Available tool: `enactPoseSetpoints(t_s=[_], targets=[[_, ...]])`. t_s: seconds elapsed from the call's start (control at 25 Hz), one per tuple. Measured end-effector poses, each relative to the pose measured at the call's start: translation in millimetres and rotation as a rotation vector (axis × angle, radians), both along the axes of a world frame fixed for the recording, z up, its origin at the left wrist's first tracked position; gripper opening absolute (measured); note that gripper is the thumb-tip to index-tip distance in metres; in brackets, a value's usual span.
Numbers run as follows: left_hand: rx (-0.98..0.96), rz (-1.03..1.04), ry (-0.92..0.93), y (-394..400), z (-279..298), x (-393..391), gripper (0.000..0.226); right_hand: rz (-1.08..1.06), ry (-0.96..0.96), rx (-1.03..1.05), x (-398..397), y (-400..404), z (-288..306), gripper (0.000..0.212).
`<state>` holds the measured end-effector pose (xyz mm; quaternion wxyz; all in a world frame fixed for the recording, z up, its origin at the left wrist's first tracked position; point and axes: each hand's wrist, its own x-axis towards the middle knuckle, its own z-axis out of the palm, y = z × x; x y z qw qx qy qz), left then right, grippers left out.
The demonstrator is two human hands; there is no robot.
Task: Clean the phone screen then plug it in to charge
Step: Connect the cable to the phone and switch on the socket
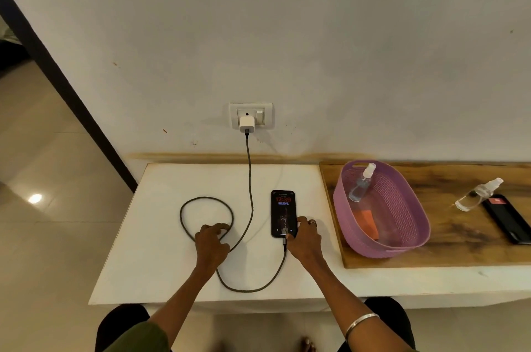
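Observation:
A black phone [282,209] lies flat on the white table [161,265] with its screen lit. A dark braided cable [249,179] runs from the white charger [246,124] in the wall socket [250,115], loops over the table and ends in the phone's near end. My right hand [304,239] rests on the phone's lower right corner, fingers curled along its edge. My left hand [211,241] lies on the cable loop to the left, fingertips pressing on the cable. A spray bottle [361,182] and an orange cloth [366,221] lie inside the purple basket [402,248].
The basket stands on a wooden board [448,251] to the right. A second spray bottle [477,195] and a second dark phone [510,219] lie on that board at the far right. A dark door frame [57,78] and tiled floor are on the left.

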<state>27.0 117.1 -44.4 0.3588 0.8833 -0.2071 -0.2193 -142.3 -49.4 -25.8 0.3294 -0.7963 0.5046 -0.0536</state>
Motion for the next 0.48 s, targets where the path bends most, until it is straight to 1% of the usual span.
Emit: enactPoseSetpoints(t_s=[0.16, 0.32, 0.48], targets=[[0.032, -0.059, -0.064, -11.3, 1.2, 9.0, 0.062, -0.001, -0.010, 0.014, 12.1, -12.1, -3.4, 0.050], [0.085, -0.080, -0.075, -29.1, -7.8, 18.7, 0.064, 0.015, -0.008, 0.008, 26.1, -26.1, -4.7, 0.050], [0.127, -0.148, -0.149, -45.9, -4.2, 19.9, 0.055, 0.042, -0.003, -0.009, 35.8, -37.5, -6.5, 0.051]])
